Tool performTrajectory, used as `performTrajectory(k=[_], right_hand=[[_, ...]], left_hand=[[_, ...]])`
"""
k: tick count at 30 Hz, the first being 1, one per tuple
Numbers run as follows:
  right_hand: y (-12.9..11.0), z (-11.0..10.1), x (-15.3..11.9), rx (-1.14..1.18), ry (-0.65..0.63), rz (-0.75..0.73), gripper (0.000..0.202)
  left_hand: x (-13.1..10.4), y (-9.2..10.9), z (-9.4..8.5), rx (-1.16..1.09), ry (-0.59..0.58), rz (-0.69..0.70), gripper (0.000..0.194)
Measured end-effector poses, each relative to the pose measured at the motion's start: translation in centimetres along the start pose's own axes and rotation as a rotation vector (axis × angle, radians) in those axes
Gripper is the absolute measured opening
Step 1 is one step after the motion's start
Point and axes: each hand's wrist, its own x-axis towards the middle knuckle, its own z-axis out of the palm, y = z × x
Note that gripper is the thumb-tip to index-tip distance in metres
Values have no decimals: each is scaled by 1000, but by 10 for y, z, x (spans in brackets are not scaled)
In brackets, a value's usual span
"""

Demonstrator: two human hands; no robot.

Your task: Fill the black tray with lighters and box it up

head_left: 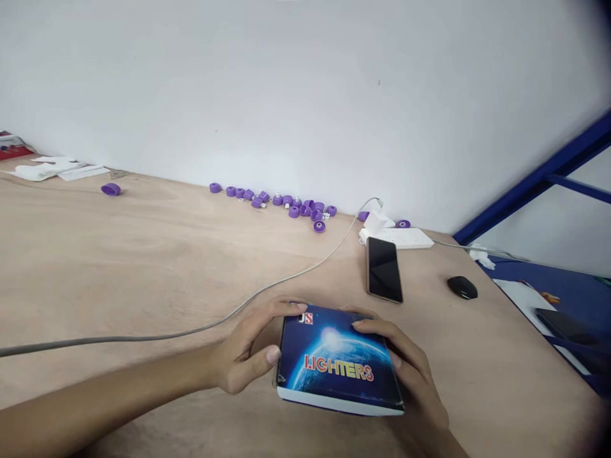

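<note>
A dark blue box [340,356] printed "LIGHTERS" is held between both hands near the front of the wooden table. My left hand [251,350] grips its left side, thumb on the near left edge and a finger over the far left corner. Against the right side, my right hand [413,366] is closed, with one finger lying on top of the lid. The box's white lower edge faces me. Its contents are hidden, and I cannot tell whether it touches the table.
Several purple caps [305,208] lie along the wall, and a lone purple cap [111,189] is farther left. A phone [384,270] leans by a white power strip [405,238]; a black mouse [462,287] sits right. A grey cable [248,302] crosses the table [143,254].
</note>
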Motion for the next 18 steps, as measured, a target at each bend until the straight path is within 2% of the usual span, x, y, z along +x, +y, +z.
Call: performTrajectory(k=[3, 5, 9, 11, 14, 16, 18], right_hand=[[0, -5, -1, 28, -74, 59, 37], [0, -9, 0, 9, -139, 42, 47], [-1, -11, 1, -68, -217, -56, 72], [-2, -10, -1, -110, -252, -105, 82], [-4, -7, -6, -336, -230, -219, 66], [-5, -6, -7, -520, -176, -347, 50], [-5, -8, -7, -623, -171, -502, 44]], left_hand=[[2, -1, -1, -82, -50, 16, 57], [4, 2, -1, -77, -54, 29, 67], [6, 10, 1, 122, -23, 19, 91], [7, 12, 1, 235, -39, 68, 102], [8, 11, 0, 350, -58, 158, 107], [9, 10, 0, 384, -61, 194, 98], [10, 10, -1, 400, -73, 217, 87]])
